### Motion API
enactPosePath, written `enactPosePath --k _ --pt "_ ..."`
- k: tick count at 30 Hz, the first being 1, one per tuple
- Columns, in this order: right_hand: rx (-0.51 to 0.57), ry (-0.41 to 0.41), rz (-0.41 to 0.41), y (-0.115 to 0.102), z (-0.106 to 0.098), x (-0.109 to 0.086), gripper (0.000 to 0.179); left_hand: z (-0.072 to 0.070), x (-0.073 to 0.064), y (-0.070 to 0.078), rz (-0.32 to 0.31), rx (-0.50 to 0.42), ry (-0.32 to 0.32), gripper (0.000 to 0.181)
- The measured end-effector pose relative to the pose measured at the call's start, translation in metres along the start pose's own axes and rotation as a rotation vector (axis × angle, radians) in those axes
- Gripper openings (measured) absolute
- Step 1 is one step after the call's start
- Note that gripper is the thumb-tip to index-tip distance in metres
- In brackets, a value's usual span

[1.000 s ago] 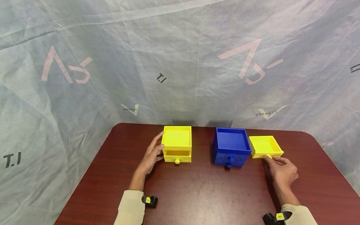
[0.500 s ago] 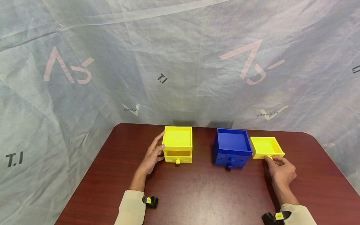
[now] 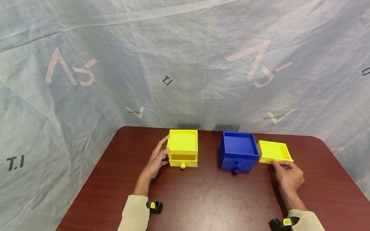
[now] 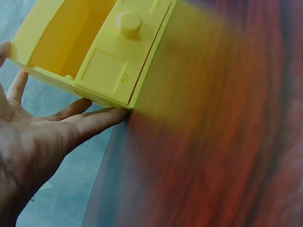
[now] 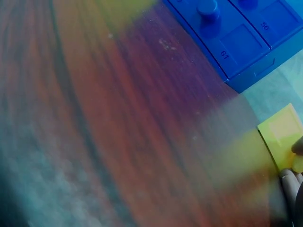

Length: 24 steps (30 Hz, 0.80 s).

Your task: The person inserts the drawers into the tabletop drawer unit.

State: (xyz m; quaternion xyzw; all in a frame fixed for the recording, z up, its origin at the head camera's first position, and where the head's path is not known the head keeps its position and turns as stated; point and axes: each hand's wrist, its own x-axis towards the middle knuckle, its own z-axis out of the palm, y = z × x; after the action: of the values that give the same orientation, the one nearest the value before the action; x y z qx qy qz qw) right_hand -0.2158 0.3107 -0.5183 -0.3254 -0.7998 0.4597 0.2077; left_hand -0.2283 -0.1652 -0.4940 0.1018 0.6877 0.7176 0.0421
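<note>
My left hand (image 3: 154,163) rests its spread fingers and thumb against the left side of a small yellow drawer cabinet (image 3: 182,144). Its upper slot gapes with no drawer in it, while the lower drawer (image 4: 106,71), with a round knob (image 4: 129,23), sits in place. Over on the right, a loose yellow drawer (image 3: 273,150) lies on the table, slightly turned. My right hand (image 3: 289,176) pinches that drawer's front knob between thumb and fingers. In the right wrist view only the fingertips (image 5: 297,146) and part of the drawer front (image 5: 281,132) show.
A blue drawer cabinet (image 3: 239,150) with two knobbed drawers stands between the yellow cabinet and the loose drawer, close to the latter. Behind the brown wooden table (image 3: 202,199) hangs a grey printed cloth (image 3: 185,64).
The loose yellow drawer has turned slightly clockwise in my right hand, its right side swinging towards me. My left hand and both cabinets stay as they were.
</note>
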Motion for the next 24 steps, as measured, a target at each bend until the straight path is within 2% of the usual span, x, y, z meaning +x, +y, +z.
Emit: enactPosePath --k 16,24 --pt "0.007 -0.023 0.014 0.0030 -0.0021 0.0017 0.051 -0.0002 0.0003 -0.0003 -0.002 -0.006 0.005 0.055" --pt "0.067 -0.014 0.046 0.0036 -0.0019 -0.0007 0.036 -0.0001 -0.0007 0.0001 -0.004 -0.003 -0.001 0.055"
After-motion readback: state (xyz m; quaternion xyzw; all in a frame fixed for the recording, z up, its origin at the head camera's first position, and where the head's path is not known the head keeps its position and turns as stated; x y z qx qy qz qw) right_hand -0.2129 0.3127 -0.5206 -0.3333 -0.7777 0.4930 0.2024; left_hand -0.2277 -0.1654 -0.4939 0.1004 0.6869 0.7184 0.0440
